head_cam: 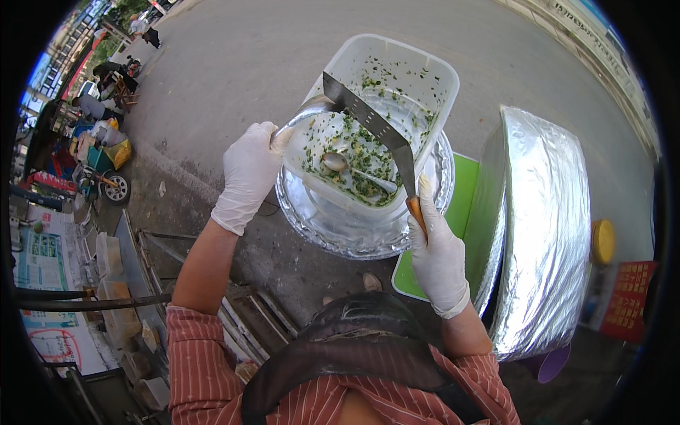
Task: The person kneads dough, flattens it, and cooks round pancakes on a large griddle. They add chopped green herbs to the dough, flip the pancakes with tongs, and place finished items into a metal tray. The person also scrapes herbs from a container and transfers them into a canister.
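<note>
A translucent plastic tub (435,69) stands over a round foil-covered surface (340,228). Chopped green leaves (366,143) cling to its walls and lie on its bottom. Among them rests a metal spoon (336,161). My left hand (248,170), in a white glove, grips a shiny metal utensil (305,112) at the tub's left rim; its far end meets the spatula blade. My gloved right hand (438,249) grips the wooden handle (416,215) of a metal spatula. The spatula's perforated blade (372,121) slants across above the tub.
A large foil-wrapped box (544,223) stands to the right, beside a green board (465,186). Past it are a yellow round lid (603,241) and a purple container (554,364). Plastic tubs (118,308) line the lower left. A loaded cart (106,170) and people stand farther off.
</note>
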A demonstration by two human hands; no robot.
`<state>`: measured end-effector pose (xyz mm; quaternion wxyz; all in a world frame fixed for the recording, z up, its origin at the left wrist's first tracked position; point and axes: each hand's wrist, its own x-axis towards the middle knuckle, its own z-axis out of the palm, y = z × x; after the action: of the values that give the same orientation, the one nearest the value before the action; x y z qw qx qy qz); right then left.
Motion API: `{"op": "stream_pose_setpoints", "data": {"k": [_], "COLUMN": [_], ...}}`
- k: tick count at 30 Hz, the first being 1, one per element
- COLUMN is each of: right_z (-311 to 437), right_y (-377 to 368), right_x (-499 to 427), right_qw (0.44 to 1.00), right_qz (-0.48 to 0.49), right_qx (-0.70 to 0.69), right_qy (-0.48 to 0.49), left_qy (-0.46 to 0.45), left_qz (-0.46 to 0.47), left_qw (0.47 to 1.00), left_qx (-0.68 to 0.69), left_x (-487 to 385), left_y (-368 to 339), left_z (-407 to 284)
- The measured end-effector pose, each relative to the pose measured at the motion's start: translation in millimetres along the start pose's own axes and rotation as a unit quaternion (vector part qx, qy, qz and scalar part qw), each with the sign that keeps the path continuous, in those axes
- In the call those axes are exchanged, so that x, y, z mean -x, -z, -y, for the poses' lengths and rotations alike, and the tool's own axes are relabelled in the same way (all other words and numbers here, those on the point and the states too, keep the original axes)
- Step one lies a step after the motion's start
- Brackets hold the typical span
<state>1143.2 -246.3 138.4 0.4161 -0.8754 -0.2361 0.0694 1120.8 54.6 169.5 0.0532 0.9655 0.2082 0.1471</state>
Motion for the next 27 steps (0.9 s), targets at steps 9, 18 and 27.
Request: {"op": "stream_pose_setpoints", "data": {"k": [9, 18, 27], "right_z": [-7, -14, -14], "right_y": [8, 7, 10], "right_x": [-1, -5, -6], "right_qw": [0.998, 0.992, 0.994], "right_qz": [-0.024, -0.070, -0.067], "right_qx": [0.018, 0.034, 0.079], "right_qy": [0.062, 0.102, -0.042], "left_qy": [-0.199, -0.282, -0.275], "left_qz": [-0.095, -0.106, -0.142], "left_qw": [0.968, 0.929, 0.938], "left_qx": [-0.118, -0.213, -0.154], "left_x": [-1, -3, -3], "left_y": [-1, -1, -1], "left_z": [3, -2, -6]}}
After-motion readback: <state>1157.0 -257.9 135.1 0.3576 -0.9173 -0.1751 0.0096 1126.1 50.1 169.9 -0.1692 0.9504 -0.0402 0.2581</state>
